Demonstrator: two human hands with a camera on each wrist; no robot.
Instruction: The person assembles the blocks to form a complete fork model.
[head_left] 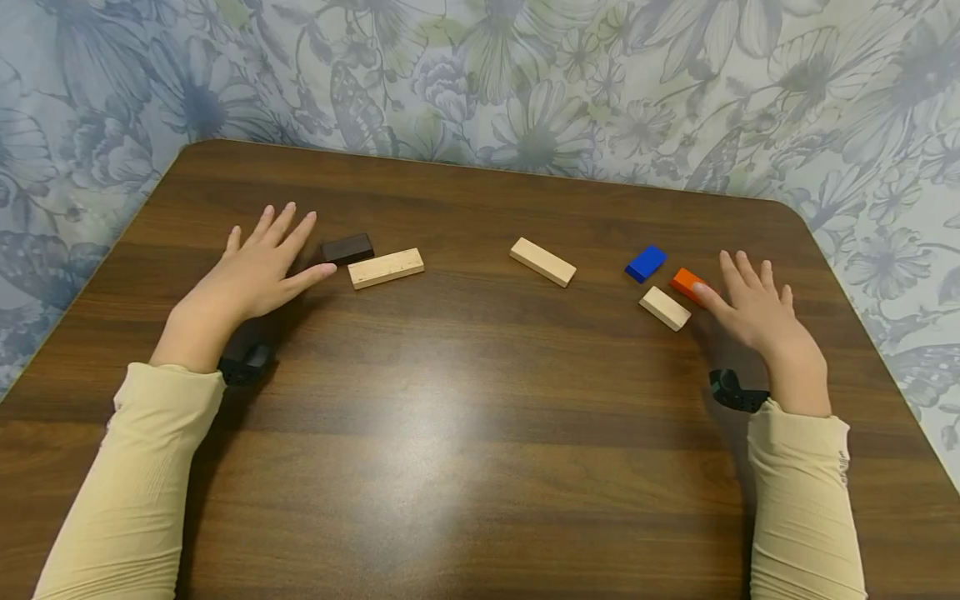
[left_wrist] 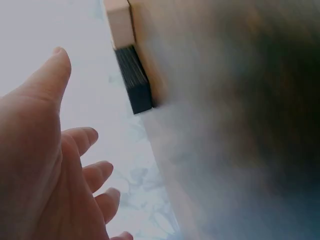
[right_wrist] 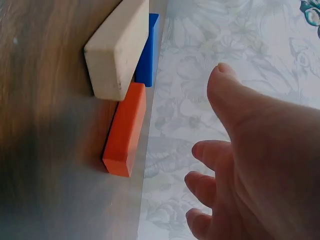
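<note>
My left hand (head_left: 258, 271) hovers with spread fingers beside a dark brown block (head_left: 348, 249), holding nothing. In the left wrist view the dark block (left_wrist: 134, 80) stands apart from the thumb. Right against it lies a long pale wooden block (head_left: 386, 268). On the other side, my right hand (head_left: 757, 308) has its fingers spread and empty, its thumb overlapping an orange block (head_left: 686, 285) in the head view. The right wrist view shows a gap between that thumb and the orange block (right_wrist: 125, 130). Near it lie a blue block (head_left: 646, 263) and a short pale wooden block (head_left: 665, 309).
Another long pale block (head_left: 543, 262) lies alone toward the middle of the brown wooden table (head_left: 480, 375). Behind the table's far edge rises a wall with floral wallpaper (head_left: 525, 92). Black wrist straps (head_left: 247, 365) show below both hands.
</note>
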